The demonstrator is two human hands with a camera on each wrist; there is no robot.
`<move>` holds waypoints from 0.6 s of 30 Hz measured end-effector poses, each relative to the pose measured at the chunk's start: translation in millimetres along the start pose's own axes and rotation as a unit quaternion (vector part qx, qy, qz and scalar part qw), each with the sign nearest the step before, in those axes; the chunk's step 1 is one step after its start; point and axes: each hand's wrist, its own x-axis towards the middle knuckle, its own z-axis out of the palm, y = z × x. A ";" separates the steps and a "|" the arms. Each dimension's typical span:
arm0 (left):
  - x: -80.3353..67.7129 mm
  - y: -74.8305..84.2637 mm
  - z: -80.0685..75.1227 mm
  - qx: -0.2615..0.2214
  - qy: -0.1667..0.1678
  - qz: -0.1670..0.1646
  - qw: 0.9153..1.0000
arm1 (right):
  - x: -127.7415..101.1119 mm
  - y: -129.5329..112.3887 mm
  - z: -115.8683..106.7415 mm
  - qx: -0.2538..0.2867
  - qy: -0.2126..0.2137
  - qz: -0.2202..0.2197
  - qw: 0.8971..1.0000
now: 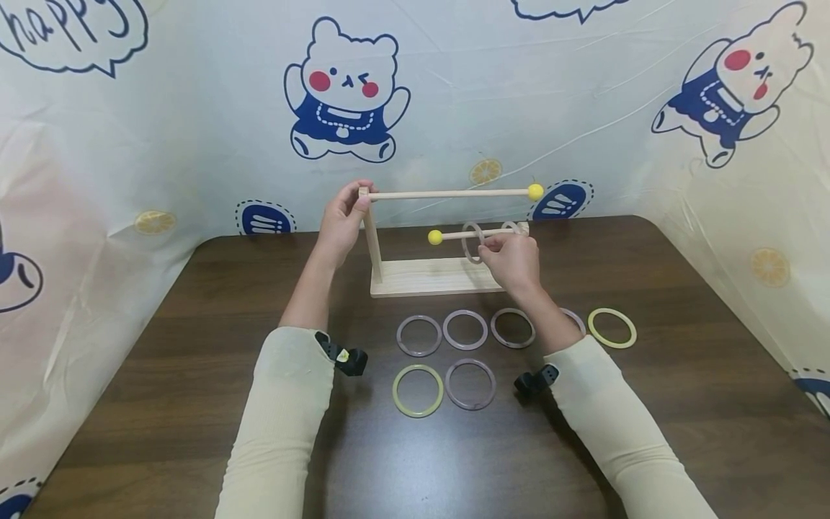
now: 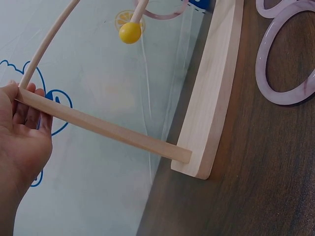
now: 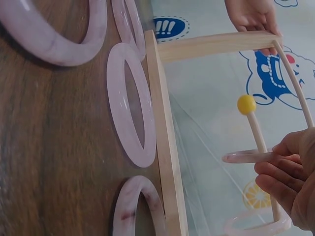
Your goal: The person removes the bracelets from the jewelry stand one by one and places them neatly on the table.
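A wooden rack with two rods stands at the back of the table. My left hand grips the top of its left post, where the upper rod begins. With thumb and fingers, my right hand pinches a pale purple bangle, which is around the lower rod, a little behind that rod's yellow ball end. Another pale bangle hangs farther along the same rod, towards the right post. My right hand hides most of that post.
Several purple bangles lie in a row in front of the rack, one partly under my right forearm. A yellow-green bangle ends the row at right. Nearer me lie another yellow-green bangle and a purple bangle. A printed curtain hangs behind.
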 end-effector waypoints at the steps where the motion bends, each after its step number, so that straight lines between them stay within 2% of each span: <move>1: 0.1 -0.1 0.2 -0.001 0.000 0.000 1.000 | -0.1 0.0 0.5 0.002 -0.001 0.000 1.000; 18: -0.8 -0.6 0.1 0.003 0.001 0.005 1.000 | -0.3 -5.4 5.5 0.006 -0.010 0.000 1.000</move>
